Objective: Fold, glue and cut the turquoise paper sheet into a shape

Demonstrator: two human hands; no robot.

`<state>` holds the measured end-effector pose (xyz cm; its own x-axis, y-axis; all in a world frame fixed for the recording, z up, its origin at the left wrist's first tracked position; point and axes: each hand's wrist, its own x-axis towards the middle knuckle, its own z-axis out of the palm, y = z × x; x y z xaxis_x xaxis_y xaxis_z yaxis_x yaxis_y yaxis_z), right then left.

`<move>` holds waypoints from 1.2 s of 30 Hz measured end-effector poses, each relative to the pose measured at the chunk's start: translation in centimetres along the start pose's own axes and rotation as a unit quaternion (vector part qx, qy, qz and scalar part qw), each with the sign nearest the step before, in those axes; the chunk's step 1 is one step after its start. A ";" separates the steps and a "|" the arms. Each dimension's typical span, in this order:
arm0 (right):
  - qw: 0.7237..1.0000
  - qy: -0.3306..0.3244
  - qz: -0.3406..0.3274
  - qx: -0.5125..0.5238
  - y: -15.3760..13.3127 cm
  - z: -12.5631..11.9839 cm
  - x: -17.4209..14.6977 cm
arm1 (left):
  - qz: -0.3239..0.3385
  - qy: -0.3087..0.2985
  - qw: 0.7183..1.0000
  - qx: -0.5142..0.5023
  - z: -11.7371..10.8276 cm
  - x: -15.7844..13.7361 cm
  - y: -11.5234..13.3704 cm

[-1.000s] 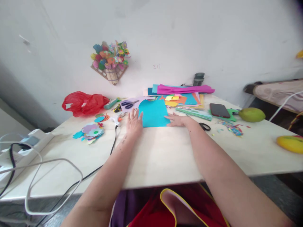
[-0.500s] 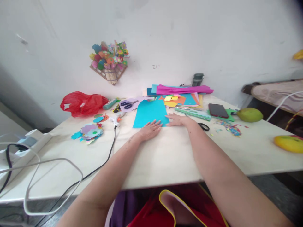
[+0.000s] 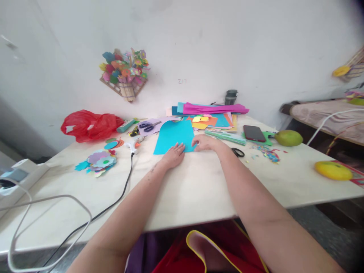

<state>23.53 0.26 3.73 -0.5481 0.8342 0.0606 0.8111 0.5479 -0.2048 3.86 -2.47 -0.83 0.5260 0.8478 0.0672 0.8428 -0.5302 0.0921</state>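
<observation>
A bright blue sheet of paper [image 3: 173, 134] lies on the table in front of me, its upper left part curling up. Flat on its lower edge rests my left hand [image 3: 174, 154], fingers stretched out. My right hand [image 3: 205, 142] is at the sheet's lower right edge, with thumb and fingers bent together on the paper there. Close to the right wrist lie black-handled scissors [image 3: 237, 152], partly hidden by the arm. Left of the sheet stands a white glue gun [image 3: 131, 147] with a black cord.
Behind are stacked coloured papers [image 3: 218, 120], dark scissors [image 3: 149, 126] and a red plastic bag [image 3: 91, 125]. Paper flower cutouts [image 3: 99, 161] lie left. On the right are a phone [image 3: 254, 133], paper scraps [image 3: 267, 153], a green mango [image 3: 288, 138] and a yellow mango [image 3: 333, 170]. Cables cross the left side.
My right hand's fingers, spread flat on the paper before, are now bent together at its edge. The left hand stays flat on the paper. The view has turned slightly right.
</observation>
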 end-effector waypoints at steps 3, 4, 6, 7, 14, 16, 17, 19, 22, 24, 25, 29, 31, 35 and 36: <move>0.999 0.004 0.002 -0.042 -0.8 0.4 0.1 | -0.017 0.001 1.000 0.004 -0.1 0.2 0.0; 0.998 0.007 0.008 -0.058 -1.1 0.5 0.1 | -0.022 0.001 1.000 0.003 -0.1 0.2 0.0; 0.996 0.014 0.014 -0.089 -1.7 0.6 0.2 | -0.030 0.002 1.000 -0.002 0.0 0.3 0.0; 0.994 0.017 0.013 -0.103 -1.9 0.6 0.2 | -0.032 0.003 0.999 -0.005 0.0 0.4 0.0; 0.990 0.038 0.005 -0.138 -2.2 0.8 0.2 | -0.057 0.111 0.989 -0.077 0.2 0.3 -0.5; 0.990 0.038 0.014 -0.135 -2.0 0.8 0.3 | -0.065 0.141 0.982 -0.109 0.1 0.2 -0.8; 0.990 0.037 0.019 -0.133 -1.9 0.7 0.3 | -0.066 0.150 0.979 -0.123 0.0 0.2 -0.9; 0.991 0.030 0.030 -0.130 -1.7 0.6 0.3 | -0.063 0.157 0.974 -0.148 -0.3 0.0 -1.3; 0.992 0.011 0.045 -0.118 -1.5 0.4 0.2 | -0.057 0.159 0.969 -0.181 -0.5 -0.1 -1.9; 0.993 0.001 0.054 -0.107 -1.4 0.3 0.2 | -0.050 0.163 0.965 -0.199 -0.5 -0.1 -2.4; 0.993 -0.001 0.057 -0.103 -1.3 0.3 0.2 | -0.045 0.166 0.963 -0.207 -0.5 -0.1 -2.5; 0.994 0.012 0.049 -0.094 -1.7 0.4 0.2 | -0.031 0.178 0.957 -0.228 -0.3 0.0 -2.9; 0.995 0.027 0.032 -0.089 -2.1 0.7 0.3 | -0.030 0.187 0.954 -0.234 -0.2 0.1 -2.8; 0.996 0.053 0.014 -0.074 -2.8 1.4 0.7 | -0.036 0.197 0.949 -0.245 -0.2 0.0 -2.9; 0.996 0.059 0.013 -0.067 -2.8 1.6 0.9 | -0.037 0.199 0.947 -0.249 -0.2 0.0 -2.9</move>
<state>20.45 -0.66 2.75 -0.5055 0.8452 0.1738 0.8489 0.5232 -0.0755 1.39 -0.89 -0.94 0.3000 0.8652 0.4017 0.6660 -0.4914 0.5611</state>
